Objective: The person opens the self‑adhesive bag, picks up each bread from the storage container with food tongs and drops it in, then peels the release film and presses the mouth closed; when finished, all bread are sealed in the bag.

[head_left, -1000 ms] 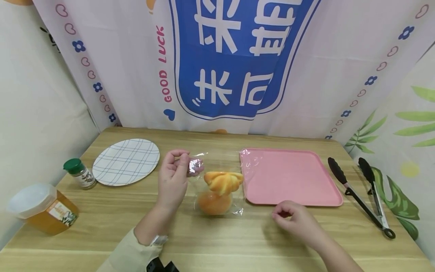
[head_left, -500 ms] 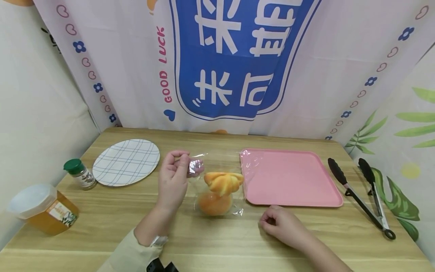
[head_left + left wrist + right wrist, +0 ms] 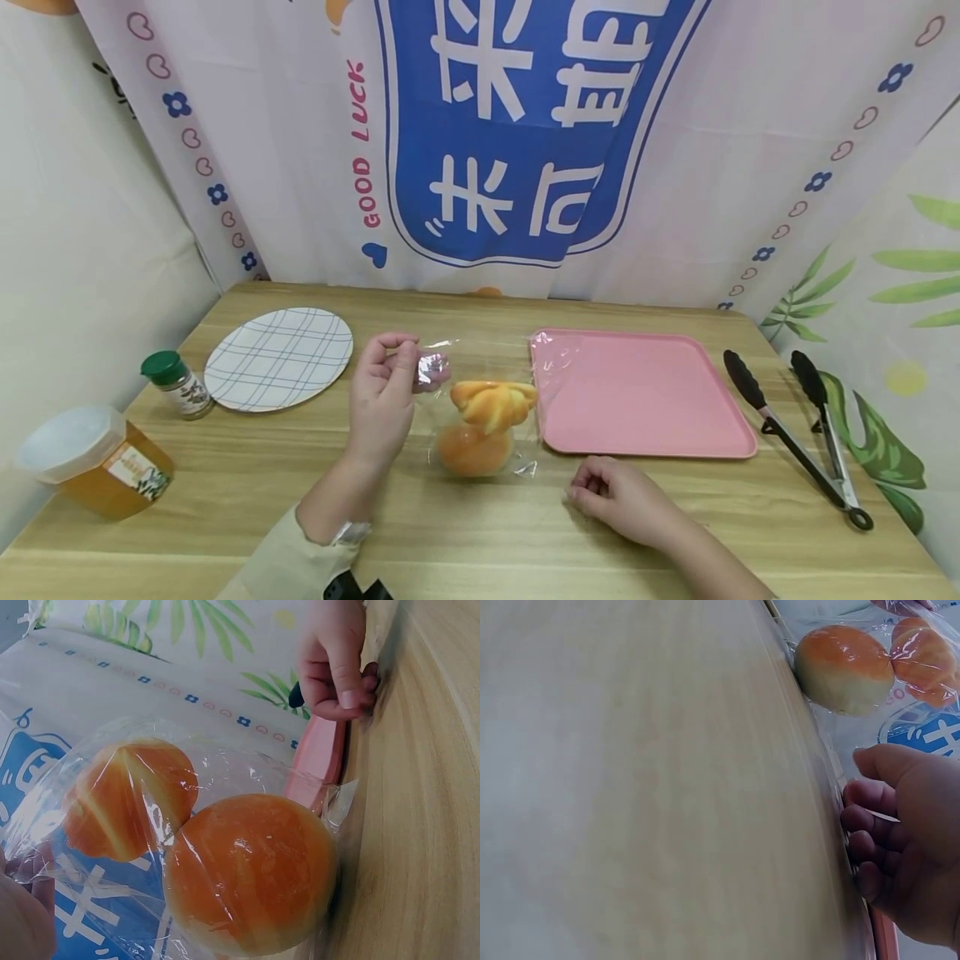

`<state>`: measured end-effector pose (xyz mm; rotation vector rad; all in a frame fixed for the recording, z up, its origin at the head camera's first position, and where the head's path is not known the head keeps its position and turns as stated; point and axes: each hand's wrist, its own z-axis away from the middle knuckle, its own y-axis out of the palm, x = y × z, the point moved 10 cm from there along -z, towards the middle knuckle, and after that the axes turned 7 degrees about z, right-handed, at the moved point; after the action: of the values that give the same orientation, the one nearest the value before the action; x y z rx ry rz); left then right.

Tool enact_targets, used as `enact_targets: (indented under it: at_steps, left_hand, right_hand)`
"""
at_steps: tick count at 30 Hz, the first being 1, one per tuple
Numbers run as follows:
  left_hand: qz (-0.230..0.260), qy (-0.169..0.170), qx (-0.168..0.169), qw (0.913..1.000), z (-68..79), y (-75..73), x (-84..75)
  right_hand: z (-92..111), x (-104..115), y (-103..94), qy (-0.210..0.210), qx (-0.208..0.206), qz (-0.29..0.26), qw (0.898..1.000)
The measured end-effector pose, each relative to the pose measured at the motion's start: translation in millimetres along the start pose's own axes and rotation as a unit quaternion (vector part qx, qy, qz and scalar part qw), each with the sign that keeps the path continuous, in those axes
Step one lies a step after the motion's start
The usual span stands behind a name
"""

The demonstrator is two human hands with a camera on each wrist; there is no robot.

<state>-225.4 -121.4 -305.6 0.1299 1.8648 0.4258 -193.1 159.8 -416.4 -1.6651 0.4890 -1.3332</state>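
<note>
A clear plastic bag [image 3: 527, 468] stands upright on the table, its upper left side pinched by my left hand [image 3: 381, 408]. Inside it a round golden bun [image 3: 474, 450] sits at the bottom, and a ridged, twisted bread roll [image 3: 495, 404] leans above. The left wrist view shows the bun [image 3: 251, 874] and the roll [image 3: 131, 799] through the film, with part of the left hand [image 3: 22, 919] at the edge. To the right of the bag, my right hand [image 3: 618, 500] rests on the table, fingers loosely curled, nothing in them [image 3: 922, 832].
A pink tray [image 3: 637, 396] lies behind the right hand, partly overlapped by the bag's film. Black-tipped tongs [image 3: 802, 462] lie spread at far right. On the left are a checked oval plate [image 3: 277, 358], a green-capped shaker [image 3: 177, 385] and a honey-coloured jar [image 3: 105, 467].
My right hand has shifted left along the table, closer to the bag, and now lies nearly still. The left hand and the bag with the breads have stayed in place.
</note>
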Motion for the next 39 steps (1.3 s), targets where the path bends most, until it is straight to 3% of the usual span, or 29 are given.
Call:
enact_targets:
  at_steps: [7, 14, 17, 22, 24, 26, 31, 35, 39]
  left_hand:
    - [0.001, 0.001, 0.002, 1.0, -0.7, -0.5, 0.5]
    - [0.004, 0.001, 0.004, 1.0, -1.1, -0.9, 0.1]
    - [0.007, 0.002, 0.006, 1.0, -1.5, -0.6, 0.1]
    - [0.005, 0.006, 0.021, 0.9998, -1.5, 0.5, -1.0]
    - [0.0, 0.011, 0.039, 0.9992, -1.3, 2.2, -3.1]
    - [-0.002, 0.013, 0.064, 0.9979, -1.1, 4.2, -5.0]
    - [-0.004, -0.023, 0.11, 0.9937, -1.9, 2.7, -1.9]
    - [-0.022, -0.063, 0.112, 0.9914, -6.3, -4.6, 3.8]
    - [-0.037, -0.082, 0.117, 0.989, -11.4, -10.9, 4.3]
  right_hand:
    - [-4, -2, -22.9, 0.061, -0.036, -0.065, 0.995]
    - [-24, 31, -71.2, 0.03, -0.129, -0.138, 0.982]
    - [-40, 42, -81.5, 0.02, -0.145, -0.195, 0.97]
    - [-59, 48, -83.1, 0.017, -0.148, -0.327, 0.933]
    - [-61, 47, -83.7, 0.021, -0.158, -0.353, 0.922]
    - [-61, 45, -85.4, 0.027, -0.171, -0.36, 0.917]
    - [-60, 46, -89.3, 0.033, -0.185, -0.361, 0.914]
    - [-59, 47, -94.0, 0.026, -0.195, -0.355, 0.914]
    - [-60, 48, -98.7, 0.014, -0.2, -0.345, 0.917]
